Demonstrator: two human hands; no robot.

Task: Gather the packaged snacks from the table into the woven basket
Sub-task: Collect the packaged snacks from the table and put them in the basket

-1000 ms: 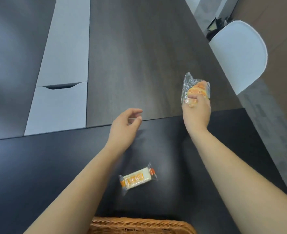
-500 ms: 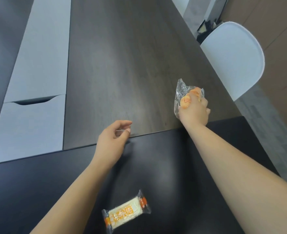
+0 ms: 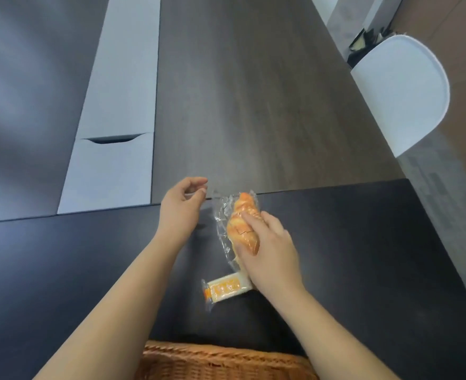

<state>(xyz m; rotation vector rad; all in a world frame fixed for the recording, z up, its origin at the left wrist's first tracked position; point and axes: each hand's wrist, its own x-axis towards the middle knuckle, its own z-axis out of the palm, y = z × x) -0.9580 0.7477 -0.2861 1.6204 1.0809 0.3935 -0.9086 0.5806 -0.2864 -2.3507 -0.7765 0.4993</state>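
My right hand (image 3: 270, 253) grips a croissant in a clear wrapper (image 3: 240, 223), held above the black table near the middle. Just below it lies a small white and orange snack bar packet (image 3: 225, 291) on the black table, its right end hidden under my right hand. My left hand (image 3: 181, 209) hovers to the left of the croissant, fingers loosely curled and holding nothing. The woven basket (image 3: 221, 360) shows only its far rim at the bottom edge, between my forearms.
The black table (image 3: 363, 256) meets a dark wood-grain table (image 3: 240, 91) beyond it. A long white box (image 3: 116, 149) lies at the left on the far table. A white chair (image 3: 402, 91) stands at the right, beside the table edge.
My right hand has carried the wrapped croissant from the far wood-grain table back toward me, over the black table and above the snack bar. The basket rim has come back into view.
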